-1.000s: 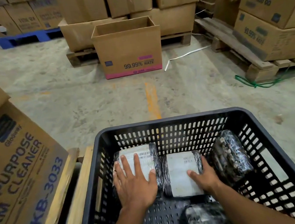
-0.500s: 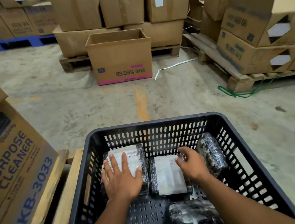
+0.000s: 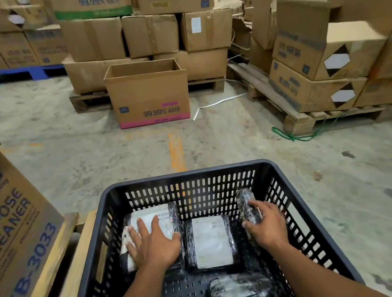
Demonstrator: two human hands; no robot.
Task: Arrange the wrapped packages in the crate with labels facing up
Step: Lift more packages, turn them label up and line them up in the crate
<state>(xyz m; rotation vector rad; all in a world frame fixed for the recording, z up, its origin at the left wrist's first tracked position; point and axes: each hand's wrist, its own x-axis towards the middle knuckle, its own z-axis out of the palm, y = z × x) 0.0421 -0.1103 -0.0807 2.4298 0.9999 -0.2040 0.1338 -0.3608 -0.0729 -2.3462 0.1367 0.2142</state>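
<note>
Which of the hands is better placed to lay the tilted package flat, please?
The right hand, most likely. It already grips the tilted package leaning by the crate's right wall, no label showing. The left hand lies flat on the far-left package, whose label faces up.

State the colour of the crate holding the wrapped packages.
Black, with slotted walls; the crate shows best in the head view.

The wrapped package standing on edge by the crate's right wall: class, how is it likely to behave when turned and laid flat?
The package on edge looks glossy with stretch wrap, so it may slip in the right hand. Standing narrow against the crate wall, it would probably tip over if released. It looks firm and block-like, so it would likely keep its shape.
</note>
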